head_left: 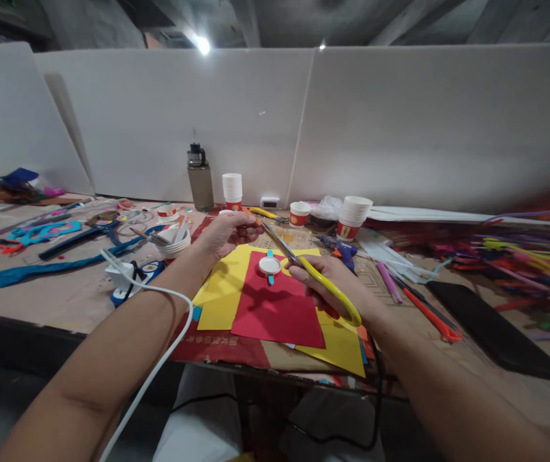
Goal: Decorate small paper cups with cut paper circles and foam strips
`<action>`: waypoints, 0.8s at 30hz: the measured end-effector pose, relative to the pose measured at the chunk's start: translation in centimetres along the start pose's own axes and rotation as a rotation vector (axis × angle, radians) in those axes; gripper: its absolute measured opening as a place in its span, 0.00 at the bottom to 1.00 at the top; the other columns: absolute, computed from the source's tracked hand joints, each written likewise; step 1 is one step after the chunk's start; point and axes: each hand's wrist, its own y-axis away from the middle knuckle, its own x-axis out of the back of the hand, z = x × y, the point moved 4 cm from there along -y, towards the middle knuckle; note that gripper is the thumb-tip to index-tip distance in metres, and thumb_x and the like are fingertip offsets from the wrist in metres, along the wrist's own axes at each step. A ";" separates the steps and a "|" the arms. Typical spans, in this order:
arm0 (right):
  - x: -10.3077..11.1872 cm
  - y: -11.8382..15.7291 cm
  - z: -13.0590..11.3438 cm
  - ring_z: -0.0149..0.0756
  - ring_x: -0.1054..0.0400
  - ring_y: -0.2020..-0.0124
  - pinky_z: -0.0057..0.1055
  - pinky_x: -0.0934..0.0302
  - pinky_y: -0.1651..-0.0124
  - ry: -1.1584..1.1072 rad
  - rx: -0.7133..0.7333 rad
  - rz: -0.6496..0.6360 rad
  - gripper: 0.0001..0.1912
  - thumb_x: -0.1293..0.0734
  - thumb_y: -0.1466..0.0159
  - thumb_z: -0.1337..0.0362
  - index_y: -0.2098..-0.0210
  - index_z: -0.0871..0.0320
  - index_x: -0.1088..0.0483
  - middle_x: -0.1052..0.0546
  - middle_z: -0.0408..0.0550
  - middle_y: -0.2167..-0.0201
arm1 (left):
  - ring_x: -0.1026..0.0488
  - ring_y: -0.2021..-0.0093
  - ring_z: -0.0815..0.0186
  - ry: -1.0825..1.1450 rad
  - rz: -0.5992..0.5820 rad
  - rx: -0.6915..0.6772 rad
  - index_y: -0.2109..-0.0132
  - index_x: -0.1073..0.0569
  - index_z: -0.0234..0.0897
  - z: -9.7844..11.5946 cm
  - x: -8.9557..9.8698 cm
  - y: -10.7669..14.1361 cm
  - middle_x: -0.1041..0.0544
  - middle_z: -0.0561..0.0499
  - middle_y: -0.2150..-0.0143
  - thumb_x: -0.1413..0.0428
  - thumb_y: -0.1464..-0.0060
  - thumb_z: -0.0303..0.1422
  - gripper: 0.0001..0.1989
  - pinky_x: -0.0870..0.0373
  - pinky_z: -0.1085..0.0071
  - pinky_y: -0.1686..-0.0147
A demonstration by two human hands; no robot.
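Note:
My right hand (320, 282) is closed round the yellow handles of a pair of scissors (325, 282), whose blades point up and left. At the blade tips, my left hand (230, 232) pinches a small orange piece (258, 222), perhaps paper. Whether the blades touch it I cannot tell. Below the hands, a small round white piece (269, 266) with blue tabs at top and bottom lies on a red sheet (279, 314). Yellow sheets (221, 295) stick out from under the red one.
Paper cup stacks (232, 189) and a bottle (200, 179) stand at the back. A glue gun (342, 251), a red-handled cutter (431, 314) and a black slab (496, 330) lie to the right. A white cable (173, 346) crosses my left forearm.

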 end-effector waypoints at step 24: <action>-0.2 0.0 0.4 0.23 0.43 0.87 0.19 0.50 0.85 -0.014 0.039 0.014 0.20 0.35 0.40 0.48 0.59 0.58 0.27 0.37 0.36 0.83 | 0.28 0.76 0.70 0.022 -0.016 0.006 0.75 0.27 0.31 0.2 -0.2 0.1 0.25 0.49 0.79 0.39 0.63 0.25 0.04 0.28 0.72 0.70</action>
